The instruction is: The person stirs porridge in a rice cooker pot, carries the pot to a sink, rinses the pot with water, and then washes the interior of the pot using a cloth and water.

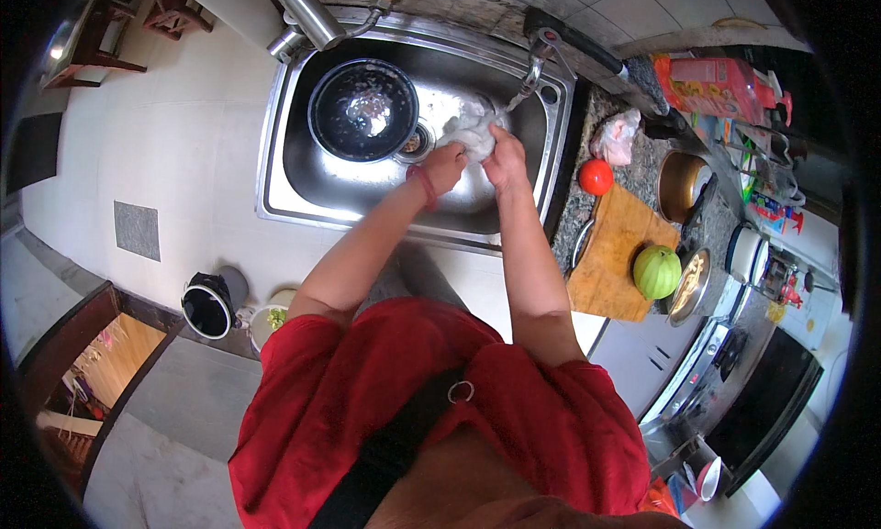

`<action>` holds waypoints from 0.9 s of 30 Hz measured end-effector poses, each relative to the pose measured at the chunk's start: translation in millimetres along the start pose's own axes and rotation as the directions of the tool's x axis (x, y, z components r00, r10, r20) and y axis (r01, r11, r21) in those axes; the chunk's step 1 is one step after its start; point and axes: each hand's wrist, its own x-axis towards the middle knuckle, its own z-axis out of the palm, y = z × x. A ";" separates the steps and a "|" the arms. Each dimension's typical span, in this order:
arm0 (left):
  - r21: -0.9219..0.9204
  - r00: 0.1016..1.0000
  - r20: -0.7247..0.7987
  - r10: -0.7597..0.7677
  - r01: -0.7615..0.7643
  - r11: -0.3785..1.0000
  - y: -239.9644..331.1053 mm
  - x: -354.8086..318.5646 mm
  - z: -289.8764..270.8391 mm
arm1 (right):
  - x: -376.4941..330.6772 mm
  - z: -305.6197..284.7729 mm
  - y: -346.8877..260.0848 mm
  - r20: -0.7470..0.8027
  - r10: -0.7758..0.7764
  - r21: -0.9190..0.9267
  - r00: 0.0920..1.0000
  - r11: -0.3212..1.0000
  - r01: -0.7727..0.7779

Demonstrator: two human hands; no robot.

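Over the right half of the steel sink (321,185), both my hands are closed on a wet white cloth (473,133). My left hand (443,167) grips its lower left side, and a reddish bracelet circles that wrist. My right hand (506,158) holds the cloth's right side. Just above my right hand is the faucet (535,70), and water seems to run from its spout. A dark round basin (363,110) sits in the left of the sink, its inside shiny with speckled reflections. Beside the basin, the drain (415,144) is partly visible.
Right of the sink, a red tomato (596,177) and a crumpled plastic bag (616,136) lie on the counter. A green melon-like vegetable (656,272) rests on a wooden cutting board (617,254), near a metal bowl (690,286). A bin (209,309) stands on the floor at left.
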 end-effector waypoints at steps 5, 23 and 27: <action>-0.111 0.999 -0.033 -0.014 0.011 0.994 14.7 -13.1 -6.6 | 1.1 8.9 6.2 -0.125 -0.120 -0.140 0.985 0.985 0.102; -0.155 0.999 -0.047 -0.003 -0.004 0.988 7.3 54.4 -24.7 | -13.1 -15.2 18.7 0.106 -0.359 -0.711 0.927 0.625 0.323; -0.757 0.959 0.223 -0.177 0.285 0.588 42.0 77.1 -1.2 | -37.3 4.3 4.8 0.218 -0.370 -0.804 0.903 0.457 0.381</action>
